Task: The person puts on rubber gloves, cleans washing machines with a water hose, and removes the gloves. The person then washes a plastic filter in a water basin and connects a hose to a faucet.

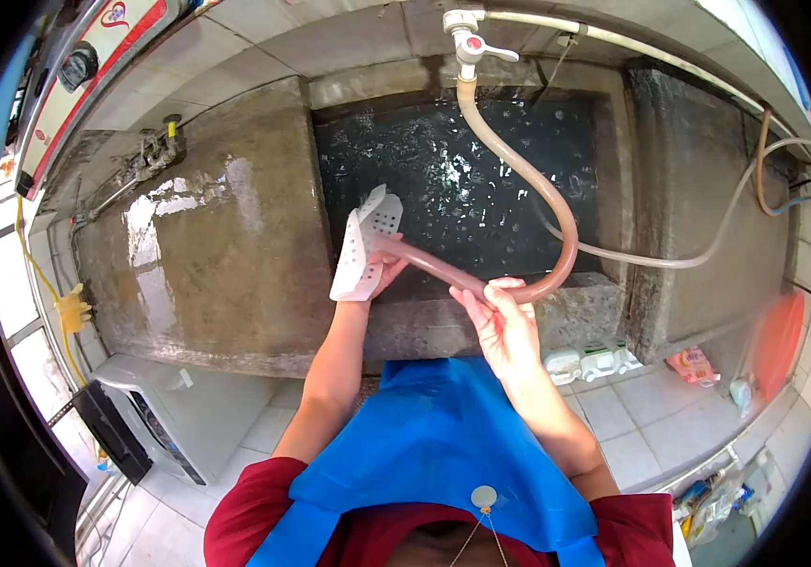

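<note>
My left hand [386, 274] is closed around a white plastic piece with rows of small holes [355, 257], whose sides are bent up. It is held over the left front part of a water-filled basin [556, 142]. My right hand [502, 326] grips a soft pinkish-brown hose [566, 222] near the basin's front edge. From the white tap [469, 49] on the back wall the hose loops down and round to my right hand, then runs left to the white piece. Its far end is hidden there, beside my left fingers.
Wet concrete counter [226, 283] lies left of the basin, with a yellow-tipped pipe fitting [172, 128] behind it. A thinner hose [651, 259] crosses the right rim. White bottles [604, 361], a pink packet [692, 367] and a red basin [781, 345] are on the lower right.
</note>
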A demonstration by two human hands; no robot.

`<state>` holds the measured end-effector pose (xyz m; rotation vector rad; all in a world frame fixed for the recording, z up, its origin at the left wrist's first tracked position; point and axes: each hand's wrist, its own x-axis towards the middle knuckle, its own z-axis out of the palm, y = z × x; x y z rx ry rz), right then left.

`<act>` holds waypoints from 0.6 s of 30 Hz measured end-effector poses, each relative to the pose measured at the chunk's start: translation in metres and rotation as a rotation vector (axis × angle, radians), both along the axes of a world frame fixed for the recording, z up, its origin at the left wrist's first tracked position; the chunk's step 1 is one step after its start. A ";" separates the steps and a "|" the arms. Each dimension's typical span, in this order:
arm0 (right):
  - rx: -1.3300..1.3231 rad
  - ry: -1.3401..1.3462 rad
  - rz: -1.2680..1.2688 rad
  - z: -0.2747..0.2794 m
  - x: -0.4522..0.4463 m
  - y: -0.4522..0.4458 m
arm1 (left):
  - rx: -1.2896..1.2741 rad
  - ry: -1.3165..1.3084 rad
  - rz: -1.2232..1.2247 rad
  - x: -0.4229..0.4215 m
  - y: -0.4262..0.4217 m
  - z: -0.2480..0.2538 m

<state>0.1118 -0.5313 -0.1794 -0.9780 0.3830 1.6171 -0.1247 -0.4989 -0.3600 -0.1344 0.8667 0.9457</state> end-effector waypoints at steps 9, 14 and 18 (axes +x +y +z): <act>0.035 -0.071 -0.026 0.001 0.013 -0.006 | -0.148 -0.120 -0.172 -0.025 0.031 -0.028; 0.020 -0.062 -0.015 0.006 0.007 -0.011 | -0.208 0.257 -0.127 -0.014 0.049 -0.020; 0.027 -0.089 0.024 0.007 0.005 -0.017 | -0.082 0.545 -0.093 -0.014 0.059 -0.020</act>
